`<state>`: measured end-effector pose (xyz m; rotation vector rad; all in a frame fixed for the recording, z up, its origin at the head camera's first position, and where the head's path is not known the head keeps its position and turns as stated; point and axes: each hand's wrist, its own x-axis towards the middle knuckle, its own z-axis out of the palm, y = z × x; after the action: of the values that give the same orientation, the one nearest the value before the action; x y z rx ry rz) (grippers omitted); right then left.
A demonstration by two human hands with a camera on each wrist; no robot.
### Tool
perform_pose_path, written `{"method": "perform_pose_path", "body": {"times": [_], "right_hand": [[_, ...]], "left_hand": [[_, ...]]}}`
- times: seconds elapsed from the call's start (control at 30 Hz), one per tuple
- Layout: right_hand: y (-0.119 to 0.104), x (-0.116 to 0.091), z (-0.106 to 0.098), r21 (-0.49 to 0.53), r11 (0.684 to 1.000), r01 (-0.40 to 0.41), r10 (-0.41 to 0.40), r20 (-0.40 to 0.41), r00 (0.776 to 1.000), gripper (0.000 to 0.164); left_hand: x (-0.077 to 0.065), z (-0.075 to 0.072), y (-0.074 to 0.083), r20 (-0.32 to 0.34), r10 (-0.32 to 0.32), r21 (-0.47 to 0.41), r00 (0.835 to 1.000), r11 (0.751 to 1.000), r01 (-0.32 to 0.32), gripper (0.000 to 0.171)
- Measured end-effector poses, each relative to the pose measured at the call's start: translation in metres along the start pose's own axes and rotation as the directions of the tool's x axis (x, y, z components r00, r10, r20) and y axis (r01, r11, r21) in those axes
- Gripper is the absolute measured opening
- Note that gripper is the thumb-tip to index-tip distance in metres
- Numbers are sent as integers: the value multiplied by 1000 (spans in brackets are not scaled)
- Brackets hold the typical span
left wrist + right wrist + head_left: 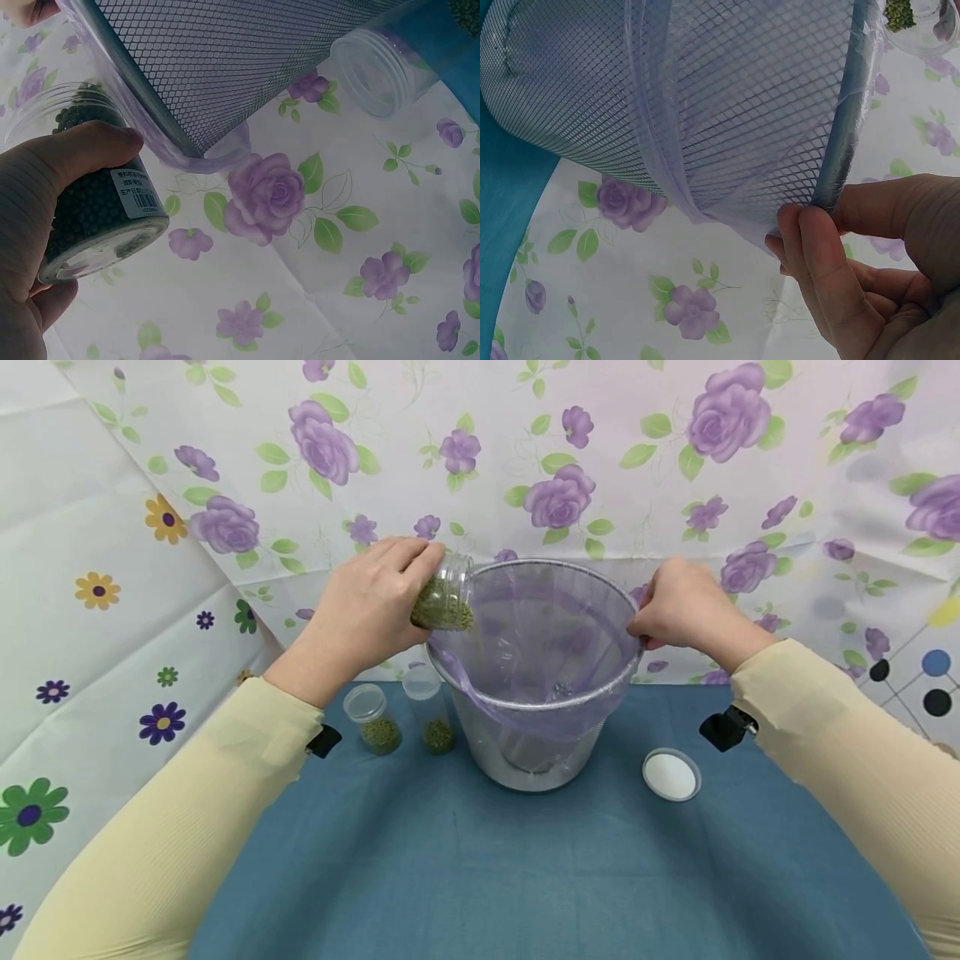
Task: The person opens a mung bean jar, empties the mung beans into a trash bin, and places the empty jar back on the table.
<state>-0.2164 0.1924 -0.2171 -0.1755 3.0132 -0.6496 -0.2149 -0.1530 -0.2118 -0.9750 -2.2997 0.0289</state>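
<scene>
My left hand (367,610) grips a clear plastic jar (139,176) of small green grains, fingers curled round it. The jar is tipped on its side, its mouth at the left rim of a silver mesh wastebasket (491,756). Grains have slid up toward the mouth. A thin purple plastic bag (525,618) lines the basket and folds over its rim. On the opposite side my right hand (686,610) pinches the basket's rim and the bag between thumb and fingers; in the right wrist view the hand (862,277) holds the folded bag edge there.
Left of the basket stand two clear containers, a short jar (367,703) and a taller one (423,685), both with green grains at the bottom. A shallow round dish (671,775) of white powder lies to the right on the blue cloth (510,868). Behind hangs a flowered sheet (420,443).
</scene>
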Motion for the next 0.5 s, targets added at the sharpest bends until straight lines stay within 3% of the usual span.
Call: {"method": "perform_pose_path", "body": {"times": [0.5], "right_hand": [[0,2,1,-3,1000,-1,1,-10,1000,16]], "left_hand": [[0,1,1,-8,7,-1,1000,1000,-7,80]]}}
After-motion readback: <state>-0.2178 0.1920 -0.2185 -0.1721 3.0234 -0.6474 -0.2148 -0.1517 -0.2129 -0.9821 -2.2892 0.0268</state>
